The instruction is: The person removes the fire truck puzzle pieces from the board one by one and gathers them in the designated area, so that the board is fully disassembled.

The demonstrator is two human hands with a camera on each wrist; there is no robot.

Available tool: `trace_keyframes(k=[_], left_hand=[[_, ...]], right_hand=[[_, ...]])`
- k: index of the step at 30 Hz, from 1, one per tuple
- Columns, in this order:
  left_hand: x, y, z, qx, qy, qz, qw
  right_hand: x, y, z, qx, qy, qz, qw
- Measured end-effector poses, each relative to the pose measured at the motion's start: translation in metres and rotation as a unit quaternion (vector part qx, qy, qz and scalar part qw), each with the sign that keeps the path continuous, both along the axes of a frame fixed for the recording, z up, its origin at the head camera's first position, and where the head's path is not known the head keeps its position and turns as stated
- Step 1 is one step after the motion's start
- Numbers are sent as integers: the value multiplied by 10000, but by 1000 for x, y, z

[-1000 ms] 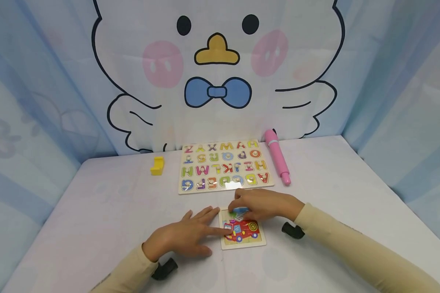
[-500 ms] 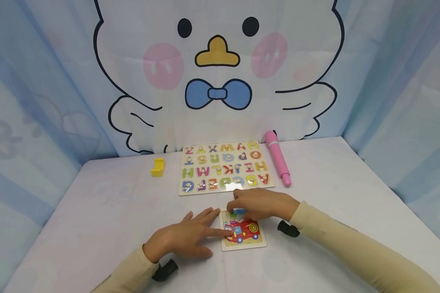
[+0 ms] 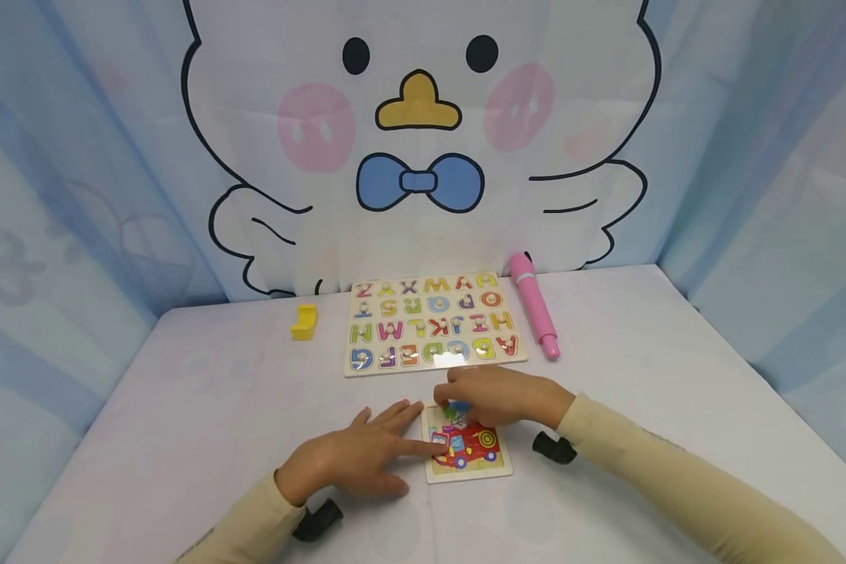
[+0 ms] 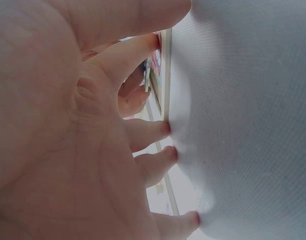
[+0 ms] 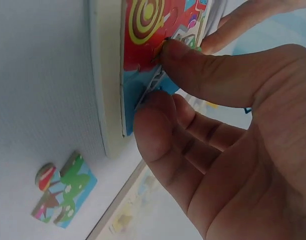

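Note:
A small jigsaw puzzle in a pale wooden frame [image 3: 471,476] lies on the table, showing a red fire engine. My left hand [image 3: 356,460] rests with fingers spread at its left side, the index fingertip on the picture. In the left wrist view, the other fingertips [image 4: 165,128] touch the cloth beside the frame. Over the puzzle's upper part, my right hand [image 3: 506,393] pinches a puzzle piece [image 5: 153,84] between thumb and fingers, tilted against the picture. A loose puzzle piece [image 5: 75,190] with green and blue print lies on the table, hidden from the head view.
Behind the puzzle lies a wooden alphabet board [image 3: 433,321] with colourful letters. A pink pen-shaped toy [image 3: 534,305] is at its right, a small yellow block [image 3: 305,322] at its left. A printed curtain [image 3: 423,235] hangs along the table's back edge.
My right hand has shifted slightly left over the puzzle, still pinching the piece, and less of the piece's blue part shows. The left hand stays in place.

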State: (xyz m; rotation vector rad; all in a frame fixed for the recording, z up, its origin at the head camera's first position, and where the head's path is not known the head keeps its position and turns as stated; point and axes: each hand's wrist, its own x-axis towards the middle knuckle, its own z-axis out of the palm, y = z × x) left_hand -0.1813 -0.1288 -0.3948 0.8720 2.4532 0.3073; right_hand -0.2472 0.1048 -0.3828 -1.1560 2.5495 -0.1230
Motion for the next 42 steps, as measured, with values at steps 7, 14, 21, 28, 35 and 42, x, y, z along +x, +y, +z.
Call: trace_keyframes(k=[7,14,21,28,35,42], left_hand=[[1,1,0,-5,6,36,10000],[1,0,2,-27,5,30,10000],[1,-1,1,15,9,6,10000],[2,-1,0,24,22,22,10000],[1,-1,0,31,-3,24,10000],[1,-1,0,20,-1,30,10000]], right_hand=[[2,-1,-4,-213,-237,-219,9993],[2,1,-6,-372,-270,-363,9983],[-2,4,-11,-713,-431,-299,9961],[-4,8,-15,-1087,-521,-241,9924],[-5,12,-20,-1429,-811,-494,9852],[-6,16,-22,-1724,-993,-572,9783]])
